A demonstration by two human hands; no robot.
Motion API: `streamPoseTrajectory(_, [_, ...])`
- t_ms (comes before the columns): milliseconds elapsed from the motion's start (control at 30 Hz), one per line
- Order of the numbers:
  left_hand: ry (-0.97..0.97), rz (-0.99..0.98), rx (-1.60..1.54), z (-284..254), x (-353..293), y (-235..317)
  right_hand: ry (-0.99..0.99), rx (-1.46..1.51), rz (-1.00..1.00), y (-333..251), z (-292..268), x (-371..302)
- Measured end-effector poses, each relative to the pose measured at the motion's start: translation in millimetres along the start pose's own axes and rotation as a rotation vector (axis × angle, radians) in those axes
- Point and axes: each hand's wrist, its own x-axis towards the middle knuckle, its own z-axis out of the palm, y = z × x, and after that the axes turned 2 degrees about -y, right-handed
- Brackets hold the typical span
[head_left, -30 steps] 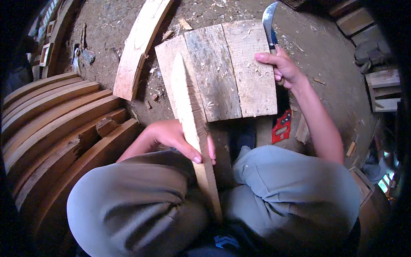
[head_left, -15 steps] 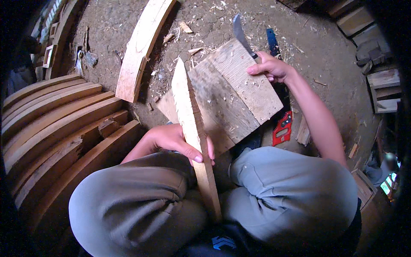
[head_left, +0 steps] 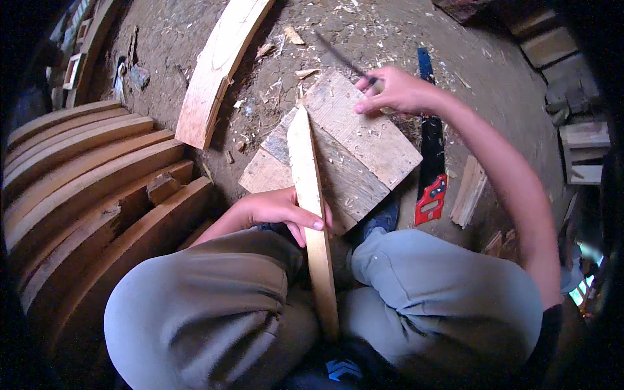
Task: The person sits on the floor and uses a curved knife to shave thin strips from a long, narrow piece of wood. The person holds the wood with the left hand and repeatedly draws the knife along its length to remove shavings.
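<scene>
My left hand (head_left: 286, 213) is closed around a long piece of wood (head_left: 305, 175) that tapers to a point at its far end. Its lower end rests between my thighs, and its pointed end lies over a board of joined planks (head_left: 364, 130). Fingers of my right hand (head_left: 396, 91) are wrapped round the dark handle of a knife (head_left: 343, 53), whose long blade points far and left, away from the wood. The blade is somewhat blurred. Wood chips are scattered on the board.
Curved timbers (head_left: 117, 175) are stacked at the left. Another curved timber (head_left: 218, 78) lies on the dirt floor (head_left: 364, 32) at the far left. To the right of the board lie a red-handled saw (head_left: 431, 201) and a wood offcut (head_left: 469, 192). A wooden frame (head_left: 585, 153) stands at the far right.
My right hand has moved left and a little farther away with the knife, whose blade has turned more to the left. The pointed wood has turned slightly and shows more of its smooth face.
</scene>
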Motion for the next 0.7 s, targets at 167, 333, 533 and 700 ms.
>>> streamPoseTrajectory(167, [-0.005,0.006,-0.033,3,-4,4,0.133,-0.327,0.142,-62,-14,-52])
streamPoseTrajectory(333, [-0.014,0.102,0.011,-3,-11,2,0.057,-0.564,-0.068,-71,7,-60])
streamPoseTrajectory(533, [0.045,0.103,-0.107,-4,-11,2,0.15,-0.658,-0.027,-78,49,-49])
streamPoseTrajectory(700, [0.043,0.098,-0.098,-3,-20,1,0.244,-0.736,0.037,-63,73,-46])
